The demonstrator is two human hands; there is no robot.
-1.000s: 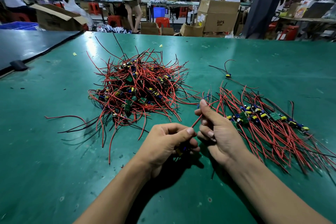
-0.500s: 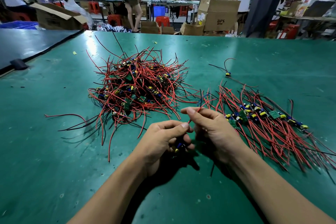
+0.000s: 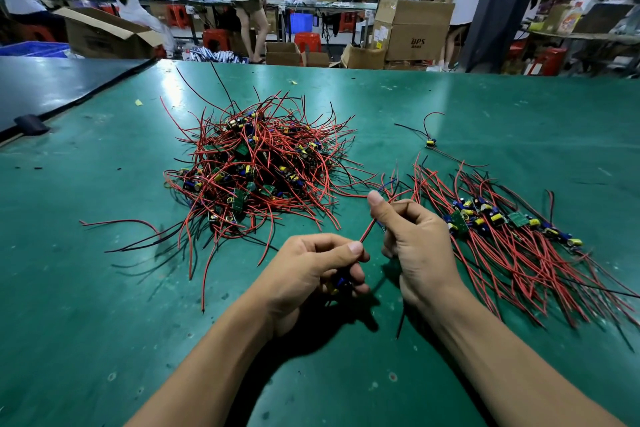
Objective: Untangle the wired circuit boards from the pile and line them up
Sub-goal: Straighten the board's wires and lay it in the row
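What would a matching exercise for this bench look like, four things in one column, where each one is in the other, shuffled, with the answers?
Column 1
1. tangled pile
2. lined-up row
3. lone board
4. red wire

Column 2
A. alone, beyond the far end of the row
B. stretched between the left hand and the right hand
C. heaped ahead and to the left of the hands
D. laid out to the right of the hands, wires fanned toward the near edge

Pairs: 1-C, 2-D, 3-A, 4-B
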